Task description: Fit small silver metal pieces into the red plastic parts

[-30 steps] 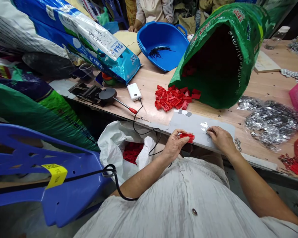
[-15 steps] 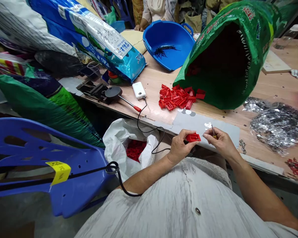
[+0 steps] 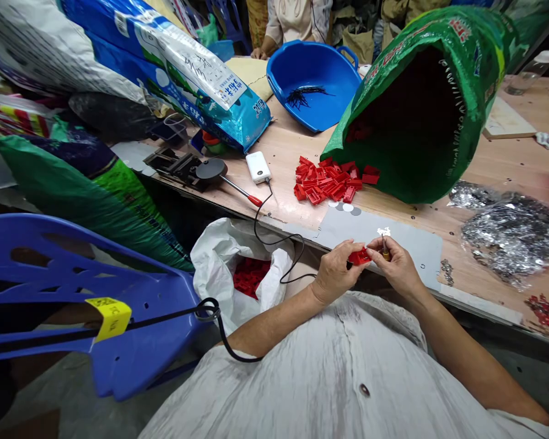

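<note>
My left hand (image 3: 339,268) is closed round a small red plastic housing (image 3: 358,256), held just off the table's front edge. The fingertips of my right hand (image 3: 392,259) meet the housing's right side. Tucked in that same hand is a small tool with a yellow handle (image 3: 386,255) and a thin metal shaft pointing up; its exact kind is too small to tell. Whether a tiny part sits between the right fingertips is hidden. Beyond the hands, small white pieces (image 3: 383,231) lie on a grey sheet (image 3: 412,235).
Red housings (image 3: 327,180) are heaped before a green sack (image 3: 405,192). Further out stand a blue basin (image 3: 281,76) and a hand press (image 3: 210,169). A bag of metal parts (image 3: 512,231) lies right. Below left are a white sack (image 3: 215,244) and a blue chair (image 3: 155,317). A cable (image 3: 297,256) hangs over the edge.
My right hand has moved left, its fingertips now at the red housing, with the tool still in its grip. My left hand has tilted the housing slightly.
</note>
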Action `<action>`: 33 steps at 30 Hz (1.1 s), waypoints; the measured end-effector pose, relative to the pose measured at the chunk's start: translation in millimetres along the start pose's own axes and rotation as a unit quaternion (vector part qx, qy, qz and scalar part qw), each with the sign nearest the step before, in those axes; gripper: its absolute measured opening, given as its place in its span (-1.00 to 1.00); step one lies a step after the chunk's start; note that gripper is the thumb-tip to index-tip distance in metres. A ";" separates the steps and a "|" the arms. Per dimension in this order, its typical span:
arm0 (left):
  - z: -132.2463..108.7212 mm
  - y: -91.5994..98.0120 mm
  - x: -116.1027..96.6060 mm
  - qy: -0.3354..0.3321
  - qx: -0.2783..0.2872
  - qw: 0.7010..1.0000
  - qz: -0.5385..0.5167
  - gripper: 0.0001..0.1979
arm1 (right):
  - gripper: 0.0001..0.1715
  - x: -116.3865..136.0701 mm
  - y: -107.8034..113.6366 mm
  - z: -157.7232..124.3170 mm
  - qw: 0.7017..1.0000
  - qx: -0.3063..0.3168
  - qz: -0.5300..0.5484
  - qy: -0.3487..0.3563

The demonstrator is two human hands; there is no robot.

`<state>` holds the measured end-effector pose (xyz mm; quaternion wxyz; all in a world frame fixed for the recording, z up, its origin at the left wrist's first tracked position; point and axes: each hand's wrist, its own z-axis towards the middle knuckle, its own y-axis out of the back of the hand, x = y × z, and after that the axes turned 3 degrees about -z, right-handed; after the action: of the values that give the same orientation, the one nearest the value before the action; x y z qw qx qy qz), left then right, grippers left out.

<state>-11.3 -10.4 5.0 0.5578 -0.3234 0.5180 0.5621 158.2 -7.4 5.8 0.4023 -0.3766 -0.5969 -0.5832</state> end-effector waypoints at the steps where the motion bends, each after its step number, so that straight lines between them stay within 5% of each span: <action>1: 0.3 0.3 0.1 -0.001 -0.005 1.000 0.005 -0.70 | -0.72 -0.2 1.0 -0.3 1.000 0.005 0.008 0.000; 13: 3.9 -2.4 5.3 0.045 -0.008 0.998 -0.038 -0.63 | -0.68 -8.4 10.6 -5.2 0.994 0.046 0.095 -0.038; 21: 27.9 9.8 32.4 0.001 0.072 0.995 0.063 -0.72 | -0.55 -31.2 16.3 -4.1 0.978 0.029 -0.201 0.052; 33: 46.5 11.1 52.6 -0.023 0.199 0.975 0.101 -0.51 | -0.74 -31.1 12.0 1.6 0.959 0.065 -0.263 0.085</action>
<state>-20.8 50.5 -30.2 0.5633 -0.1390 0.6364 0.5083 181.3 -4.8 -18.0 0.3075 -0.1278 -0.6750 -0.6584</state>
